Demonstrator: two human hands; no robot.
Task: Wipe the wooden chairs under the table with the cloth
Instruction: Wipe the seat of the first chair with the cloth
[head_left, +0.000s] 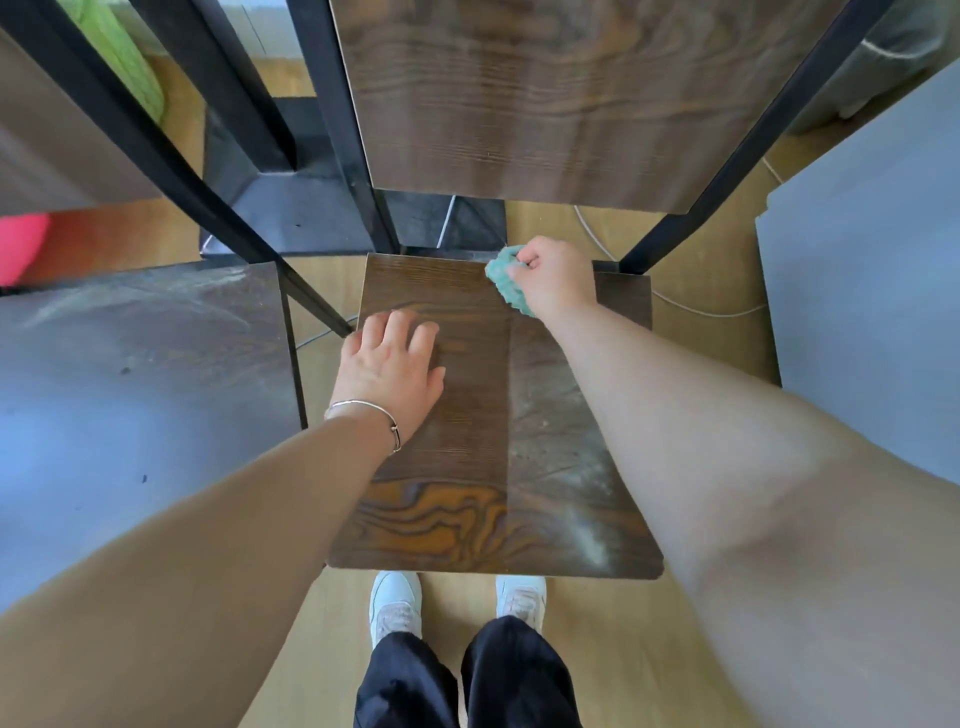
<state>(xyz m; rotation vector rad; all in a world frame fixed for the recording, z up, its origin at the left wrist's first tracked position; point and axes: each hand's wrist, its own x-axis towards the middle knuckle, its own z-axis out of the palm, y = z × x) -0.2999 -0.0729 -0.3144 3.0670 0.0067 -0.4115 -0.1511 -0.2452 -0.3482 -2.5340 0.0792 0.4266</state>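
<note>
- Right now the dark brown wood-grain chair seat (467, 467) sits mid-frame, with a matching wooden backrest (545, 93) in a black metal frame rising at its far edge.
- Right hand (553, 280) is at the seat's far right corner, fingers clenched round a bunched teal cloth (503, 280); the cloth is against the seat surface there.
- Left hand (392, 364) lies flat on the seat's far left part, fingers straight and spread, grasping nothing; thin silver bangle (363, 413) on the wrist.
- Seat's right half looks grey with dust; the left strip is darker.
- Second dusty wooden chair seat (145, 364) stands just left of the seat.
- White sneakers (395, 603) and black trousers (405, 680) are at the seat's near edge, on a light wooden floor (623, 649).
</note>
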